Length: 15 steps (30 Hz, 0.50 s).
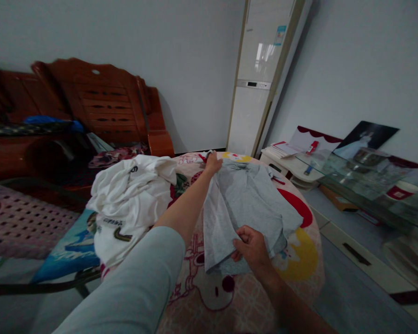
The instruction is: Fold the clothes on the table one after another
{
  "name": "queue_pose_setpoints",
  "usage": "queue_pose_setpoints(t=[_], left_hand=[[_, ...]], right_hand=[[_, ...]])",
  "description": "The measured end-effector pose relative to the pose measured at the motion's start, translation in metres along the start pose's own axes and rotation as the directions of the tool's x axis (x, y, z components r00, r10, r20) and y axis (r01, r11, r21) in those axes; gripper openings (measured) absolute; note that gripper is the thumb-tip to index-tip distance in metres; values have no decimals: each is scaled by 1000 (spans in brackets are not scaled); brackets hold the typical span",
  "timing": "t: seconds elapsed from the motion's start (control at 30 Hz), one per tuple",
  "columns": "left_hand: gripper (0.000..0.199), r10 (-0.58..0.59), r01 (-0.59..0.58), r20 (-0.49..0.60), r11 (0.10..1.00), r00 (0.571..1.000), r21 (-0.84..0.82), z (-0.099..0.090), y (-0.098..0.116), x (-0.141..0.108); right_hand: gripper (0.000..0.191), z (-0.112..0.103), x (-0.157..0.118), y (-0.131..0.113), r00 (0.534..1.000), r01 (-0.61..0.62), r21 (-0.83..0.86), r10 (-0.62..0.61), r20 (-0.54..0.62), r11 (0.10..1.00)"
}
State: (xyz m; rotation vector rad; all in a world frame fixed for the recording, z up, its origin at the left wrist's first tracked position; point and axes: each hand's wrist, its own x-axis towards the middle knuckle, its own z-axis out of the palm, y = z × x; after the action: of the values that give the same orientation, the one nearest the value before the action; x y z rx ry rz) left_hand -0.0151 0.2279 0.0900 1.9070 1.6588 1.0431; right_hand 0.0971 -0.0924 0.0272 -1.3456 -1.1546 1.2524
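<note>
A light grey shirt (251, 199) lies partly folded on a round table with a patterned pink cloth (244, 301). At the shirt's far left corner, my left hand (213, 163) is closed on the fabric. Nearer to me, my right hand (247, 246) pinches the shirt's lower edge between thumb and fingers. Left of my left arm sits a heap of white clothing (135, 195) with dark print, its folds loose and crumpled.
A carved wooden sofa (104, 102) stands behind on the left, with a pink woven chair (28, 222) and a blue cushion (73, 246) nearer. At the right are a glass shelf (355, 181) and a white cabinet (355, 255). A tall white air conditioner (247, 111) stands at the back.
</note>
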Motion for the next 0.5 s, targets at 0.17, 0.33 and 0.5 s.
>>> queue_pose_setpoints(t=[0.17,0.33,0.5], left_hand=[[66,53,-85,185,982,981,170,48,21,-28],[77,10,-43,158,977,987,210,62,29,-46],[76,111,-122,57,959,992,257,59,44,-41]], right_hand=[[18,-19,-2,11,993,-10,-71,2,-114,997],[23,-25,-5,14,985,27,-116,-46,-165,993],[29,-30,-7,16,953,103,-269,-172,-248,957]])
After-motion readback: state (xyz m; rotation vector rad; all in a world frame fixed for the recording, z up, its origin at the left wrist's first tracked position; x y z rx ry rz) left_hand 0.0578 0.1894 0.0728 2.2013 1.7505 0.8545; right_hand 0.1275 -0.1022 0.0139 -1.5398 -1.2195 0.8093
